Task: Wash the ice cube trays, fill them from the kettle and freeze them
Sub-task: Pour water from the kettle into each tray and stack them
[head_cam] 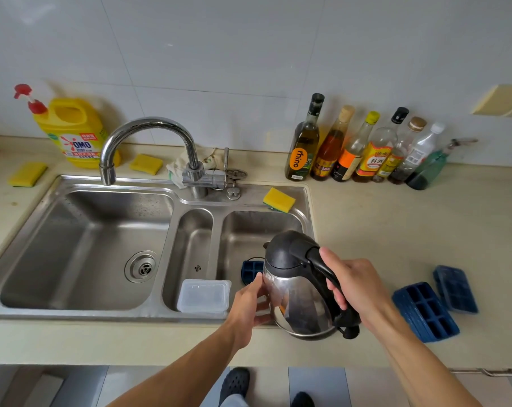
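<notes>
Grips electric kettle (pixel 300 289), lower centre, with right hand (pixel 354 286) curled round handle; braces steel side with left hand (pixel 248 304), fingers loosely spread. Tip slowly over blue ice cube tray (pixel 250 271) in sink basin (pixel 248 230), just left.

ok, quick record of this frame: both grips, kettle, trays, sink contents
right grip: hand curled round the handle of the kettle
left grip: fingers flat against the kettle's steel side
kettle: held tilted over the right basin's front edge, lid shut, no stream visible
right basin: blue sink ice cube tray, mostly hidden behind kettle
counter: front ice cube tray and back ice cube tray, both blue, right of the sink
middle basin: clear plastic container
faucet: spout over left basin, no water visible
</notes>
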Demonstrator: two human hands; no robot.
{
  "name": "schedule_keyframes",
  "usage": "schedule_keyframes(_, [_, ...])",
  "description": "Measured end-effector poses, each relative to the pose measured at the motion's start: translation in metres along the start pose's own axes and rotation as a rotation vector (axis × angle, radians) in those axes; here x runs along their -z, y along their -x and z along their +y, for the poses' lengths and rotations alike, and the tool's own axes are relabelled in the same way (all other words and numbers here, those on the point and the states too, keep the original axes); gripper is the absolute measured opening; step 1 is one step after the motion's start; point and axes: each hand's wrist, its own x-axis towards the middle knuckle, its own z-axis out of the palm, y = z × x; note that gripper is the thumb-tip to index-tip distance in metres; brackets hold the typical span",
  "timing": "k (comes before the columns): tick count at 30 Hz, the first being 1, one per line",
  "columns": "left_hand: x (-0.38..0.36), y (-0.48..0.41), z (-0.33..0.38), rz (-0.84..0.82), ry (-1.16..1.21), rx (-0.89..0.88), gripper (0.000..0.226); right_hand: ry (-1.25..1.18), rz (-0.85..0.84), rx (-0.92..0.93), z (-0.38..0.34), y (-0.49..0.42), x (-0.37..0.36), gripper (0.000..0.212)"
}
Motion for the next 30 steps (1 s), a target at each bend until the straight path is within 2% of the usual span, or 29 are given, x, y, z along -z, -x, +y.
schedule_keyframes(6, [-0.002,-0.001,-0.002,0.003,0.019,0.015,0.059,0.008,-0.012,0.0,0.0,-0.005,-0.001,0.069])
schedule_keyframes(12, [-0.003,-0.003,-0.003,0.025,0.046,0.041,0.053,0.011,-0.029,-0.004,0.0,-0.008,0.001,0.068])
schedule_keyframes(30, [-0.003,-0.006,-0.002,0.036,0.06,0.06,0.055,0.004,-0.044,-0.017,-0.003,-0.014,0.0,0.068])
